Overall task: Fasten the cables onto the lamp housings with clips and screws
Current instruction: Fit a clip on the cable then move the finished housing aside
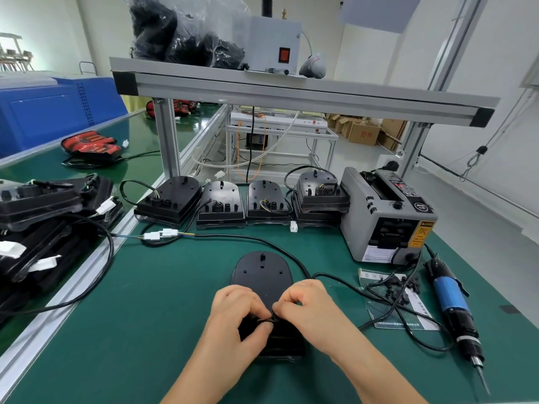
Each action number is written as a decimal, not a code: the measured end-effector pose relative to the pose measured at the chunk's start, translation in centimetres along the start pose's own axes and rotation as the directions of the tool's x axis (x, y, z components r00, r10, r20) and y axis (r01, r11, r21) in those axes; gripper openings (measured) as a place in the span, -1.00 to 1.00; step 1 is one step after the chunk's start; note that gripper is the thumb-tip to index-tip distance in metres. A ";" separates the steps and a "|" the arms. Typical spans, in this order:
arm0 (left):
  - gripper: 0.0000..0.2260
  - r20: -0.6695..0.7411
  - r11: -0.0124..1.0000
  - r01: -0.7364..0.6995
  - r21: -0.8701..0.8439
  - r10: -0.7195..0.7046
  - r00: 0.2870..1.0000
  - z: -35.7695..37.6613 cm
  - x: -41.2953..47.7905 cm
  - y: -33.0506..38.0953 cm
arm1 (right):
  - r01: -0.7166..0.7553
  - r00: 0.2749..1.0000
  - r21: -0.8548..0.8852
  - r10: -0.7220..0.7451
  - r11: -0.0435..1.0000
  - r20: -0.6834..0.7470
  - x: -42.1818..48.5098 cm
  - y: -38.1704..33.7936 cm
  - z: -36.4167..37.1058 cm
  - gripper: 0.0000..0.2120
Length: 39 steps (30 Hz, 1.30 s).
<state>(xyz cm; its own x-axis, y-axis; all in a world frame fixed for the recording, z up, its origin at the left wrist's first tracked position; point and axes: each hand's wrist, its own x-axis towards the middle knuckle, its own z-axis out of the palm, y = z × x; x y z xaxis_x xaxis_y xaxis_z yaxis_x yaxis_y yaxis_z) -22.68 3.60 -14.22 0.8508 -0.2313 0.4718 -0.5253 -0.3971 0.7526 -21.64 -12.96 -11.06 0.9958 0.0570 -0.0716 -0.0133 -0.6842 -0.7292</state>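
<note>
Green matting covers the bench I am looking down on, with a pale workshop floor beyond it. Both hands sit close together over the near end of a black lamp housing, which lies flat on the mat straight ahead of me. My left hand has its fingers curled, thumb and forefinger pinching a black strand. My right hand is curled the same way, and its fingertips nip that strand from the other side. I cannot tell whether the strand is cable or clip. The knuckles of the two hands nearly touch above the housing.

A black cable leaves the housing by my right hand and curves off left to white connectors.

Right of the hands lies a clear flat bag with small black clips scattered on it. Just beyond that, a blue electric screwdriver lies on the mat, tip pointing toward me. Behind it stands a grey tape dispenser.

Four more housings stand in a row along the back edge, wires showing on their backs. More are stacked at the far left.

Up on the aluminium shelf a big clear sack holds black parts, beside a grey box with a red switch. Cardboard boxes sit on the floor behind; their contents are hidden.
</note>
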 end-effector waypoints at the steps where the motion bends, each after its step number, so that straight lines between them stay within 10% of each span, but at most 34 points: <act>1: -0.79 0.003 1.000 0.012 0.005 -0.012 1.000 0.0 0.1 0.2 | -0.011 1.000 0.000 0.011 1.000 0.005 0.0 0.0 0.0 -0.77; 19: -0.80 0.078 0.953 0.296 -0.062 -0.291 0.954 0.0 0.7 1.2 | 0.049 0.982 0.094 -0.065 0.994 0.176 -0.6 -0.3 -2.4 -0.78; 23: -0.82 0.087 0.940 0.332 -0.079 -0.325 0.942 0.1 0.7 1.3 | 0.074 0.993 0.150 -0.059 0.986 -0.098 -0.5 1.4 -5.3 -0.90; 26: -0.84 0.092 0.940 0.334 -0.069 -0.327 0.940 0.0 0.6 1.3 | -0.012 0.927 -0.150 -0.045 0.989 -0.371 0.1 4.3 -8.9 -0.89; 30: -0.85 0.091 0.947 0.317 -0.052 -0.312 0.946 0.0 0.5 1.1 | -0.276 0.933 -0.589 0.064 0.759 -0.355 1.1 8.6 -12.8 -0.83; 39: -0.86 0.100 0.950 0.311 -0.037 -0.306 0.947 -0.1 0.5 1.1 | -0.301 0.952 -0.760 0.144 0.576 -0.268 2.2 11.6 -12.7 -0.87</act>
<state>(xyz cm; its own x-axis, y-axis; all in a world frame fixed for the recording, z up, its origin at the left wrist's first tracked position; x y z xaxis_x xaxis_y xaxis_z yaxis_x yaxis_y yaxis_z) -22.86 3.10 -13.14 0.9675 -0.1865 0.1707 -0.2351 -0.4158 0.8786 -18.48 -30.05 -11.00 0.9708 -0.2396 0.0092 -0.2389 -0.9638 0.1183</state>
